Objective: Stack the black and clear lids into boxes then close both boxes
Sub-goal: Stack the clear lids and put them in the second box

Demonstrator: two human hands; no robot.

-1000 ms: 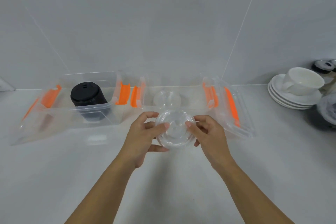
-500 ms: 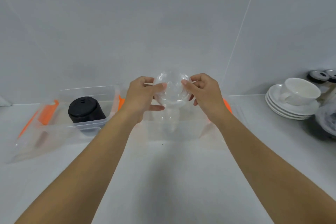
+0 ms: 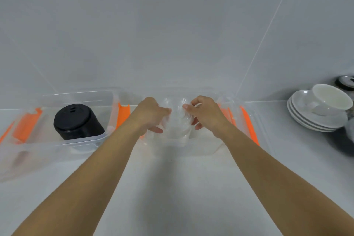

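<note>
Two clear plastic boxes with orange latches stand open at the back of the counter. The left box [image 3: 86, 141] holds a stack of black lids [image 3: 76, 120]. Over the right box [image 3: 201, 149], my left hand [image 3: 151, 115] and my right hand [image 3: 205, 115] hold a clear lid [image 3: 177, 109] between their fingertips, right above a stack of clear lids [image 3: 177, 134] inside that box. Whether the held lid touches the stack I cannot tell.
The left box's cover [image 3: 17, 151] lies open to its left, the right box's cover [image 3: 251, 120] to its right. A white cup [image 3: 331, 99] on stacked saucers [image 3: 314, 119] sits at the far right. The tiled wall runs close behind the boxes.
Both hands carried the clear lid from the counter's front up and forward, then lowered it into the right box over the clear stack.
</note>
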